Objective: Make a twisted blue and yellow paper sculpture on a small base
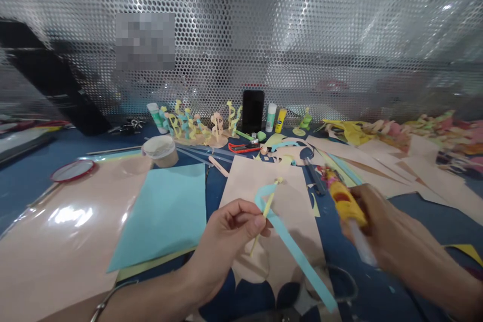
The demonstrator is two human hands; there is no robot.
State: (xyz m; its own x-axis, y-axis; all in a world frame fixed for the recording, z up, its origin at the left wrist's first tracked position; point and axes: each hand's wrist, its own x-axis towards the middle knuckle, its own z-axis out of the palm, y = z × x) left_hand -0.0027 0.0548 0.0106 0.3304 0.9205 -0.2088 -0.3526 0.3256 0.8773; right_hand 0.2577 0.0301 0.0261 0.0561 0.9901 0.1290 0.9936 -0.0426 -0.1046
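Between the thumb and fingers of my left hand point(241, 224) is a thin yellow stick point(269, 202), tilted up to the right. A blue paper strip point(298, 251) loops beside the stick, pinched in the same hand, and its long tail hangs down to the right. My right hand point(381, 231) grips a yellow hot glue gun point(345, 201), blurred by motion, with a clear glue stick point(361, 244) jutting from its rear. The gun is apart from the strip, to its right. Beneath my left hand lies a pale pink paper sheet point(241, 181) with scalloped cut-outs at its near edge.
Blue paper point(166, 201) lies to the left, near a tape roll point(161, 150). Behind stand curled paper pieces point(184, 123), a phone point(252, 110) and glue sticks point(270, 116). A red utility knife point(243, 147) lies before the phone. Paper scraps point(381, 158) cover the right.
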